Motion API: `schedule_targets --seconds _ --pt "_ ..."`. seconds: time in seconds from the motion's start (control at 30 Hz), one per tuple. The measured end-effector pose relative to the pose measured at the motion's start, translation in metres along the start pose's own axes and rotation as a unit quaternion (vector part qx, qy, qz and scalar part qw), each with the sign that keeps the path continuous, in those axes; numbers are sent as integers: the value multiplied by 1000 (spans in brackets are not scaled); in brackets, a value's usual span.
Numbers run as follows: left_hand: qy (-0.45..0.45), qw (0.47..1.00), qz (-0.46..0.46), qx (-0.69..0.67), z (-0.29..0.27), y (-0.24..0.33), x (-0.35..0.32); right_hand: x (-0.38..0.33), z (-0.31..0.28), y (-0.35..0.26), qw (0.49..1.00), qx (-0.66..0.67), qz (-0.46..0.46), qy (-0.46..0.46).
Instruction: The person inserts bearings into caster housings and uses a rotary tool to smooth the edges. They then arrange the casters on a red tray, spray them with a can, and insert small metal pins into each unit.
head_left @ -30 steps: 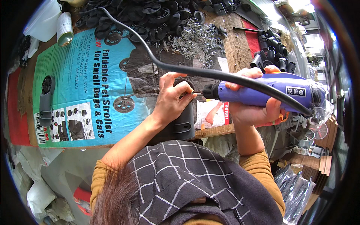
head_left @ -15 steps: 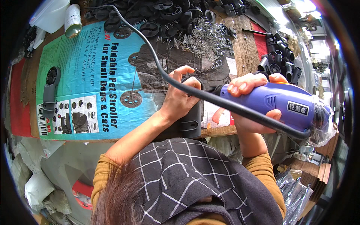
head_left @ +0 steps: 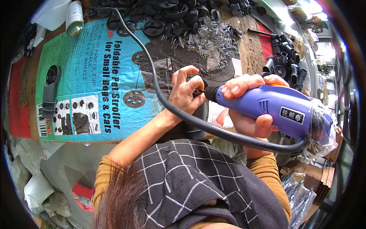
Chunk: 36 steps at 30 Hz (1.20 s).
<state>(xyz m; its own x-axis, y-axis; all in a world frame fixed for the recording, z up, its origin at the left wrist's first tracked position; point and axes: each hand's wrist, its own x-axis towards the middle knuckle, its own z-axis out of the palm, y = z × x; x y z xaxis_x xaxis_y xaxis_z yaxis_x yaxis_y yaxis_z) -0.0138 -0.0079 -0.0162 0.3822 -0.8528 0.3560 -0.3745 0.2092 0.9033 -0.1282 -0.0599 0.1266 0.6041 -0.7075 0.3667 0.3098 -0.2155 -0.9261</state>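
My right hand point(head_left: 246, 124) is wrapped around a purple corded electric screwdriver point(head_left: 280, 108), fingers over its top and thumb below. Its black nose point(head_left: 210, 92) points left and meets the fingertips of my left hand point(head_left: 186, 91). In that hand is a dark grey plastic wheel bracket point(head_left: 201, 111), mostly covered by the fingers and the cord. The bit's exact contact with the bracket is hidden. A thick black cord point(head_left: 164, 99) loops from the tool's rear across my left wrist to the far side. A similar grey wheel bracket point(head_left: 49, 91) lies at the left.
Printed blue-green cardboard point(head_left: 84, 49) covers the wooden bench. At the back lie a heap of black wheels point(head_left: 167, 13) and a pile of metal springs point(head_left: 213, 40). Black plastic fittings point(head_left: 284, 57) are heaped at the right. A can point(head_left: 74, 19) stands at the back left.
The screwdriver has shifted left, its nose now at my left fingertips, and its rear has dropped toward me. The cord has swung nearer to me. My left hand stays almost in place.
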Motion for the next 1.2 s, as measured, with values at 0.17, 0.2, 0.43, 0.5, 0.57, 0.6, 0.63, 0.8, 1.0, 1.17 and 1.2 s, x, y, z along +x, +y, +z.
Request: schedule_targets --seconds 0.17,0.2,0.43,0.5,0.57,0.6,0.63,0.8,1.0,1.17,1.2 --pt "3 1000 1 -4 0 2 2 2 -1 4 997 -74 -9 -17" --pt "5 1000 -5 -9 0 2 2 2 -2 4 996 -86 15 -5" --pt "-12 999 -28 -28 1 -2 4 6 -10 14 996 -23 -18 -89" --pt "-10 999 -31 -35 2 -3 3 7 -13 19 993 -23 -21 -112" --pt "-13 999 -36 -32 3 -4 3 8 -16 23 991 -21 -22 -127" --pt "-14 999 -39 -32 3 -4 3 9 -17 25 990 -18 -24 -135" --pt "-16 999 -41 -32 3 -4 2 11 -18 25 990 -23 -16 -135" --pt "-20 999 -36 -36 1 -4 4 18 -18 19 980 -55 -17 -192" --pt "-27 999 -18 -31 -1 -3 7 12 -12 21 994 -36 41 -91" --pt "-68 996 -28 -45 -6 -1 10 16 -15 33 993 15 16 -120" --pt "-69 994 -59 -55 -7 0 9 21 -19 33 995 6 -13 -100"
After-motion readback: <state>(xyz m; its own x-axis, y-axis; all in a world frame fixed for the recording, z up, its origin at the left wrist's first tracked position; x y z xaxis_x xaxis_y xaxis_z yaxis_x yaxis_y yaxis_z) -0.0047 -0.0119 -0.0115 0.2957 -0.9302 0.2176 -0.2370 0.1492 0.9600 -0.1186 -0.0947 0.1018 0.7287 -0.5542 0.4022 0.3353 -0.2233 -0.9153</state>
